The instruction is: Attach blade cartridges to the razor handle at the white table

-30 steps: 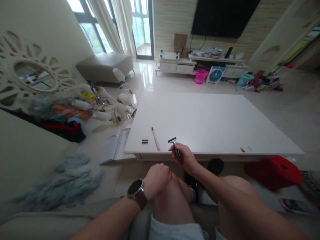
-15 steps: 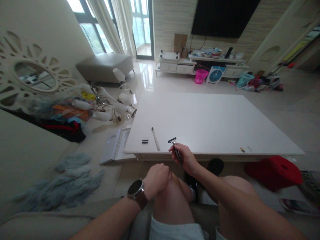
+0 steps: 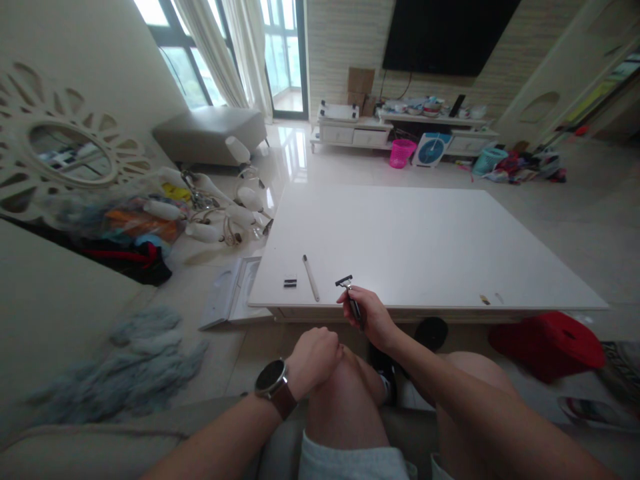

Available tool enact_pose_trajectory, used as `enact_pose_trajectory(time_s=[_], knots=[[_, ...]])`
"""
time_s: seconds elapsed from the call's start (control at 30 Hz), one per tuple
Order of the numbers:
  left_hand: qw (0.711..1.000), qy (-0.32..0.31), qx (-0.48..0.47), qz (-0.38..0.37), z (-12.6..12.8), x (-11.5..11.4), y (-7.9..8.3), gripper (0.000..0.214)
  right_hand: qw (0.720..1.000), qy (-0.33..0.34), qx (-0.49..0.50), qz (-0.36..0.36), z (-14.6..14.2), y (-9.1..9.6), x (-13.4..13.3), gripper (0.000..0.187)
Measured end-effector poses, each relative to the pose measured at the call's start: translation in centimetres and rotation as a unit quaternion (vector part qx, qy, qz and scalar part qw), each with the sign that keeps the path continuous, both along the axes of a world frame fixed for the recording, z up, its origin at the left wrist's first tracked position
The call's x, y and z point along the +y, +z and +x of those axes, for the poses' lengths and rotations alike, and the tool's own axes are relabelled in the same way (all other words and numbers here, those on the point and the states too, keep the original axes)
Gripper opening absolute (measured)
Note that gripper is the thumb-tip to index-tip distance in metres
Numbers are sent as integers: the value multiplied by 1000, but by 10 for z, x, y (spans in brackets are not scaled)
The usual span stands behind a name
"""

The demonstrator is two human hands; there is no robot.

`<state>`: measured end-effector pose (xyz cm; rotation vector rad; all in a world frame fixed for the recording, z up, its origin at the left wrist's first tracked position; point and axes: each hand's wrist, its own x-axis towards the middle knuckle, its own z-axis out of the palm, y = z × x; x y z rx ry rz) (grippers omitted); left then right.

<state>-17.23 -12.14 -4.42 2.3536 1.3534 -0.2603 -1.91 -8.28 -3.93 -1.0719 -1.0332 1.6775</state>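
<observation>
A razor [image 3: 354,308] with a dark handle and a black head is gripped in my right hand [image 3: 375,319], at the near edge of the white table [image 3: 400,240]. Its head points up and away from me, over the tabletop. My left hand [image 3: 316,355] rests closed on my left knee [image 3: 345,380], with a round watch [image 3: 271,376] on the wrist; most of its fingertips are hidden. A toothbrush [image 3: 311,277] lies on the table left of the razor. Beside it are two small dark strips [image 3: 290,283], perhaps razor blade cartridges.
Two small items, one of them a brown and dark piece [image 3: 485,300], lie near the table's right front. A red stool [image 3: 555,343] stands below that side. An opened white box [image 3: 230,293] and a lamp with several white shades [image 3: 240,213] are on the floor at left.
</observation>
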Motion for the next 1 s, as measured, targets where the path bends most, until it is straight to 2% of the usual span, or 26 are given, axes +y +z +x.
enact_pose_trajectory(time_s=[1.0], knots=[[1000,4,-2,3,0,0,0,38,1000,6,3,-1,-1,2,-1,30]])
